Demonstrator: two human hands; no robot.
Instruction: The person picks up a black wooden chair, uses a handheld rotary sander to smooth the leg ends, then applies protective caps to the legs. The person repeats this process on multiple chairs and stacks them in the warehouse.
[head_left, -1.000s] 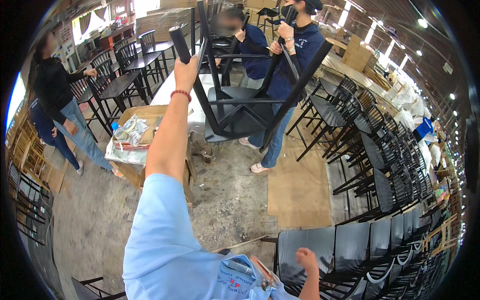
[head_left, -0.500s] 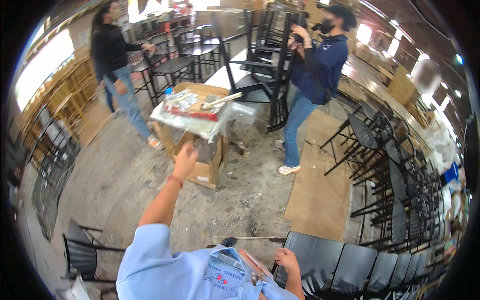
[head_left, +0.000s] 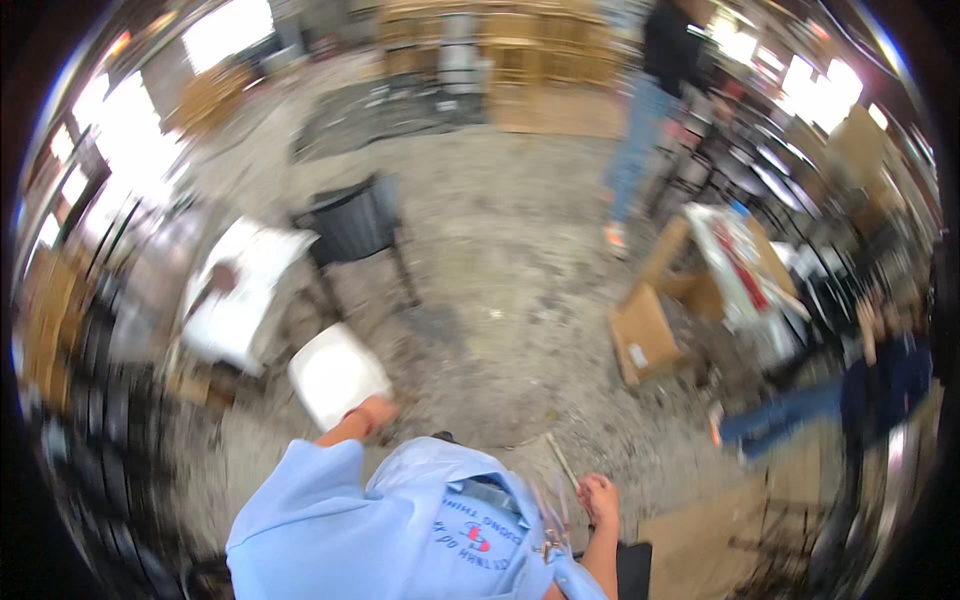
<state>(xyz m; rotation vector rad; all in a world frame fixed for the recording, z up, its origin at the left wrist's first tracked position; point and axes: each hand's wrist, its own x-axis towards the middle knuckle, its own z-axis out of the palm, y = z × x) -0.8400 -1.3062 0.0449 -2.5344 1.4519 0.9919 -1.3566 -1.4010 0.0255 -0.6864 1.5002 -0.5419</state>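
Note:
My left hand [head_left: 378, 411] is low in front of me on the left, its fingers smeared by motion. Right beside it is a white, rounded square panel like a stool seat [head_left: 338, 375]; whether the hand touches it I cannot tell. My right hand [head_left: 598, 497] is held near my right side with the fingers curled in; anything inside them is hidden. A thin pale stick [head_left: 562, 460] shows just past that hand, seemingly on the floor.
A black chair [head_left: 352, 222] stands ahead on the left, beside a white-covered surface [head_left: 245, 290]. To the right are a wooden stand with a loaded top [head_left: 655, 335], a person in jeans [head_left: 645, 130] and a person in dark blue [head_left: 880, 395]. Wooden furniture [head_left: 520, 50] lines the back.
My view has swung left, so the stand and both people now appear farther right. My left arm has come down from reaching forward toward the stand. My right hand stays at my side.

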